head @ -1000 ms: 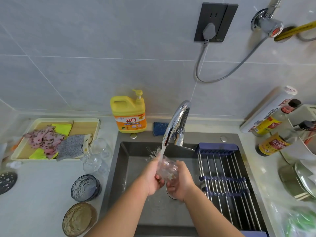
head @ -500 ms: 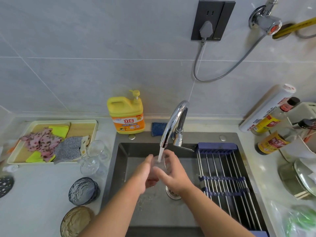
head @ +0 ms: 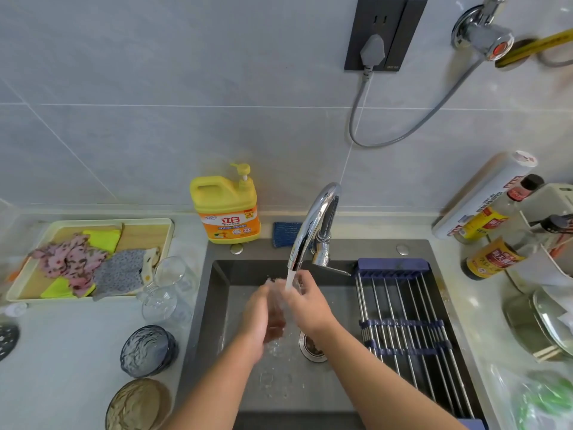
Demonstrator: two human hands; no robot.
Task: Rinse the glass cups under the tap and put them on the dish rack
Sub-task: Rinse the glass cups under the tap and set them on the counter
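Counter [head: 62,352] with tray [head: 93,222], glass cups [head: 167,290], bowls [head: 145,349]

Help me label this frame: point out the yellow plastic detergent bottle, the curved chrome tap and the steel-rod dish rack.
Yellow plastic detergent bottle [head: 228,224], head view, orange label.
Curved chrome tap [head: 310,225], head view, spout's middle.
Steel-rod dish rack [head: 400,324], head view, blue crossband.

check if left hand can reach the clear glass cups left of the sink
Probably yes: nothing stands between the left hand and the clear glass cups, though it holds another clear glass cup under the chrome tap.
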